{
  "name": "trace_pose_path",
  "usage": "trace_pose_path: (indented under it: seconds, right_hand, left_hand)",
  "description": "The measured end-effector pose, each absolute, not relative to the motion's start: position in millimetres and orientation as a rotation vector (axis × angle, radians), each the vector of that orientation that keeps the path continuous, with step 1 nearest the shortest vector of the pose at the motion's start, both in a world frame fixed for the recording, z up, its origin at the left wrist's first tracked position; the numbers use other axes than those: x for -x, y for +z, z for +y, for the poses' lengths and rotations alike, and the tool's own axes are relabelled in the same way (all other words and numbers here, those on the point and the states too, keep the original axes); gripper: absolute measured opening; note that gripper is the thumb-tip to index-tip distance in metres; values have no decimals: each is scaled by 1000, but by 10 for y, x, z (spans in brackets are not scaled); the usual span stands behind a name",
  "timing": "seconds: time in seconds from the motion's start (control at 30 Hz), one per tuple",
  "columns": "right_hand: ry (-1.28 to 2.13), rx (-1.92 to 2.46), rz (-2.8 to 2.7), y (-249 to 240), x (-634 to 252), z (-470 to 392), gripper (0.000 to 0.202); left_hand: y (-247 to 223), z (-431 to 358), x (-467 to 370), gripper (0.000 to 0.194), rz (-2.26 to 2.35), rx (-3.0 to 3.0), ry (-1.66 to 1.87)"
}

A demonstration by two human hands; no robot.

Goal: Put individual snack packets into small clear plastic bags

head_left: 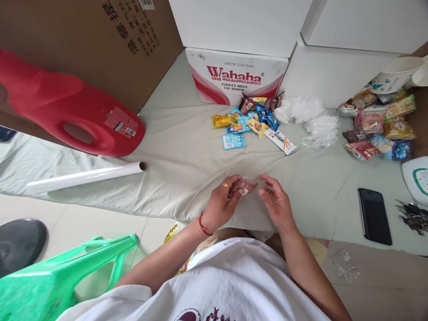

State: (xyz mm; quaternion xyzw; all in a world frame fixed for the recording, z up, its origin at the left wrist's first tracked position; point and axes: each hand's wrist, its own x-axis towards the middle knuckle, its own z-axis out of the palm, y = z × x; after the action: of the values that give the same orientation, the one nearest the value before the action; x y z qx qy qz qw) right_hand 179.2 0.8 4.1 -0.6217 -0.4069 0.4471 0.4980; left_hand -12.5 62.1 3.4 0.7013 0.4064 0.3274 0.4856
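The left hand (pixel 222 200) holds a pink packet (pixel 245 185), pinched between thumb and fingers, near the front edge of the cloth (pixel 187 151). From that hand, the packet lies at 2 o'clock; from the right hand (pixel 277 203), at 10 o'clock, just beyond the fingertips. The right hand is partly curled, with a narrow gap between thumb and forefinger and nothing visible in its grasp; whether it brushes the packet's end, I cannot tell.

Taking the packet as the dial's centre, a loose group of snacks (pixel 257 125) lies at 12 o'clock, in front of the Wahaha box (pixel 237 78). Clear bags (pixel 321 129) sit at 2 o'clock, more wrapped food (pixel 374 122) farther out on nearly that line. The phone (pixel 375 216) is between 3 and 4, the white roll (pixel 87 177) at 9, the red jug (pixel 76 111) at 10.
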Motion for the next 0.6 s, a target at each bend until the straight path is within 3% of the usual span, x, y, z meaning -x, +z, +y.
trace_pose_path:
  seconds: [0.1, 0.2, 0.37, 0.6]
  right_hand:
    - [1283, 1372, -939, 86, -1883, -39, 65]
    - [1401, 1343, -760, 71, -1906, -107, 56]
    - [998, 1524, -500, -43, -2452, -277, 48]
    - [233, 1568, -258, -63, -4836, -154, 26]
  left_hand:
    - [145, 665, -32, 41, 871, -1355, 757]
    - [107, 716, -306, 33, 853, -1363, 715]
    - [-125, 1018, -703, 30, 779, -1875, 766]
    - [-407, 1374, -828, 19, 825, -1915, 638]
